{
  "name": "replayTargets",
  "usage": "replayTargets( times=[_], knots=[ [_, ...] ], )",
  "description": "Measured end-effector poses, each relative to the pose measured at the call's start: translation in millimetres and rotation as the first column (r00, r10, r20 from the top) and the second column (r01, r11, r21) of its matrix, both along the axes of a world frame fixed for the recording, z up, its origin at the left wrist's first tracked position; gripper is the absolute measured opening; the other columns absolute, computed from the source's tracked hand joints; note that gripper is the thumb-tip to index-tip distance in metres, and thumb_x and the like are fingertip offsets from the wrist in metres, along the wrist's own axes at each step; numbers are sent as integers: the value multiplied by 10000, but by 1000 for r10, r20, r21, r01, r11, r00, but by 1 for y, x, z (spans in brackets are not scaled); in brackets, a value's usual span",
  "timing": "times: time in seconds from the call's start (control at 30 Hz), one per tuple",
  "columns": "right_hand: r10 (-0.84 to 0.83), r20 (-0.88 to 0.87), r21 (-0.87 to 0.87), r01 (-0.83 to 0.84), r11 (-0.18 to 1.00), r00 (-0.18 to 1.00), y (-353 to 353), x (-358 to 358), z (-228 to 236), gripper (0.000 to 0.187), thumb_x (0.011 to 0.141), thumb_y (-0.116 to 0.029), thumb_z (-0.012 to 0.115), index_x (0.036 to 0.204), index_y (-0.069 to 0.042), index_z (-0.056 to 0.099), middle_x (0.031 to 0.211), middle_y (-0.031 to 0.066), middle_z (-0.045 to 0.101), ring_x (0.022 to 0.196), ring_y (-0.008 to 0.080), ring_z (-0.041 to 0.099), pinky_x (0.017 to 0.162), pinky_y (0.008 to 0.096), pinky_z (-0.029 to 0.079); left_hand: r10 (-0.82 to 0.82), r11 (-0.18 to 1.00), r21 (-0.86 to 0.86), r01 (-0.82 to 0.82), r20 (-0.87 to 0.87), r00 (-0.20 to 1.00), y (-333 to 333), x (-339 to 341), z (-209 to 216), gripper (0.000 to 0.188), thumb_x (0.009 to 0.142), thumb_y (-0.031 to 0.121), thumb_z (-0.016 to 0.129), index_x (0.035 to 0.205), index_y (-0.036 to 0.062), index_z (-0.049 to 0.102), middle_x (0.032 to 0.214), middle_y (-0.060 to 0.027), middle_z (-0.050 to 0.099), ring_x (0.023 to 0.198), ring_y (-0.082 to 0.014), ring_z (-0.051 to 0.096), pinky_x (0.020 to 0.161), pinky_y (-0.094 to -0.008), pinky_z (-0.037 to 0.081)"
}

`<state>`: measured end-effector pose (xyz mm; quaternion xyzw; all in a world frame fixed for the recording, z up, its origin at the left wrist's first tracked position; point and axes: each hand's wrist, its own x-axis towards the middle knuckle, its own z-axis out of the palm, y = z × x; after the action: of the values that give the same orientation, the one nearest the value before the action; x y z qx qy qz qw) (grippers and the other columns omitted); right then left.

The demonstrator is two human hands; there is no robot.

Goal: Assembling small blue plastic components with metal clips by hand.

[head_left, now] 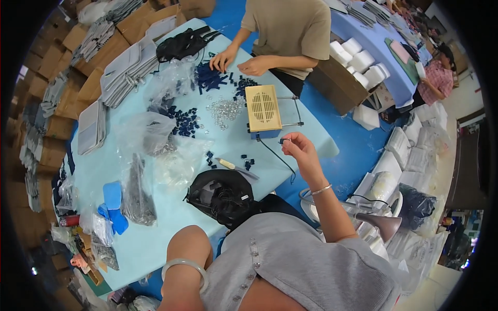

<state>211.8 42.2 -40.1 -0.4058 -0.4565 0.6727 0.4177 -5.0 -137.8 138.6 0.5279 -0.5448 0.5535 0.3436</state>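
Observation:
My right hand (301, 152) is raised beyond the table's right edge, near the beige-topped device. Its thumb and fingertips pinch a small dark blue piece (284, 141), perhaps a fabric tab. Low in the view, my left hand (193, 242) is bent down beside the black bag, with its fingers hidden. On the table, a knife-like tool with a pale handle (226, 164) lies among a few dark blue pieces (248, 161). Farther off are a heap of dark blue pieces (184, 122) and a scatter of small clear or silvery rings (224, 111).
The device (263, 108) has a slotted top, metal rods and a black cord. An open black bag (222, 194) sits at the near edge. Clear plastic bags (150, 129) and stacked grey panels (124, 72) lie leftward. Across the table, another person's hands (236, 63) hover over dark blue strips.

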Motion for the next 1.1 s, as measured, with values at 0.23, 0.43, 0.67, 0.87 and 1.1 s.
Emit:
replayTargets(
  times=[0.23,0.43,0.67,0.87,1.1],
  knots=[
    [15,-401,-113,-66,991,916,1,16,4,128,906,-127,539,1006,-50,559,900,20,558,806,104,538,766,244,454,120,992,-43,-118,57,991,1,-1,-2,320,947,298,423,991,11,556,918,-137,591,831,-259,581,808,-409,449],
    [23,-528,-172,-134,976,849,6,25,2,137,911,-147,536,1017,-62,550,912,23,549,805,116,533,766,242,452,185,979,-100,-177,87,979,-23,-4,-4,315,944,302,428,976,14,553,903,-127,585,815,-249,577,792,-399,450],
    [-45,-467,-180,-45,983,883,5,29,1,134,904,-131,545,1018,-61,554,897,27,570,795,111,541,757,242,456,300,946,-154,-284,95,949,10,13,-5,311,941,306,434,957,18,550,886,-115,578,797,-238,572,772,-387,450],
    [-99,-390,-191,25,981,916,7,32,-1,125,891,-121,562,996,-54,569,836,21,580,776,109,545,755,243,457,396,906,-199,-372,94,913,10,15,-5,307,938,309,438,942,22,547,871,-104,572,781,-228,568,756,-377,450],
    [-139,-368,-187,73,980,919,7,40,-10,118,879,-119,575,973,-48,573,828,20,581,771,103,543,749,247,459,488,859,-228,-458,94,868,-12,11,3,305,934,313,444,923,26,544,854,-92,565,763,-217,563,737,-365,450]
  ],
)
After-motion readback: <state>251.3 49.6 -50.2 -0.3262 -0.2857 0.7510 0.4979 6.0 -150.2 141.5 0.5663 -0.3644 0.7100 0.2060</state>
